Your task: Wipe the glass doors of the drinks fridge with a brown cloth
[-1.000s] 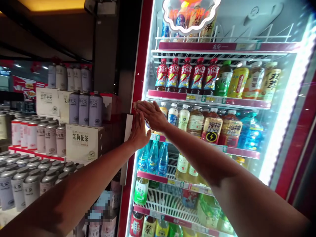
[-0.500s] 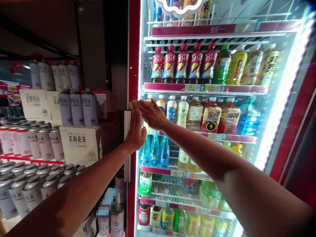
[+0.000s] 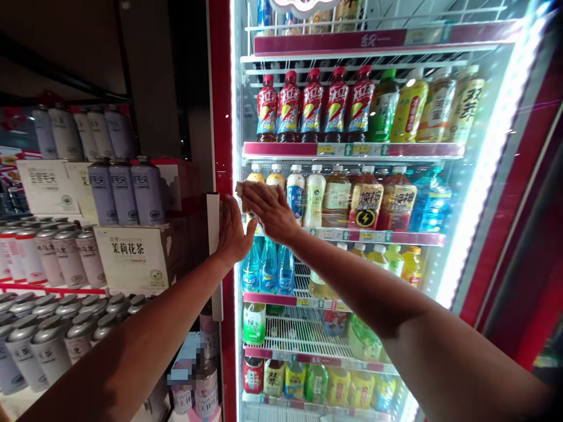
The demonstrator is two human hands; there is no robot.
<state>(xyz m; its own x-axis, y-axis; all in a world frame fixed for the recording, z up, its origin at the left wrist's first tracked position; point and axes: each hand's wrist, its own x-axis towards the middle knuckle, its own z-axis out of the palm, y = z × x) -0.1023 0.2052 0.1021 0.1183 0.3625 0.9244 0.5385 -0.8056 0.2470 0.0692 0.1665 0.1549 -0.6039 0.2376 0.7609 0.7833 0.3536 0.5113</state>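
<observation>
A lit drinks fridge with a red frame [image 3: 219,88] and a glass door [image 3: 440,193] fills the right of the view. My left hand [image 3: 231,230] lies flat and open against the red frame beside a white door handle [image 3: 213,252]. My right hand [image 3: 268,210] presses a small beige cloth [image 3: 246,189] against the glass near the left edge, at the height of the second shelf of bottles. Its fingers are stretched over the cloth. Behind the glass stand red-capped bottles [image 3: 312,105] above and blue bottles [image 3: 268,266] below my hands.
To the left, shelves hold several grey and lilac tea tins [image 3: 123,190] and a white carton with printed characters [image 3: 129,255]. More tins [image 3: 48,337] fill the lower left. The fridge's right frame [image 3: 514,234] is red with a bright light strip.
The view has shifted so the fridge sits further left and lower. My right hand with the cloth has slid slightly down the glass. My left hand stays flat on the frame.
</observation>
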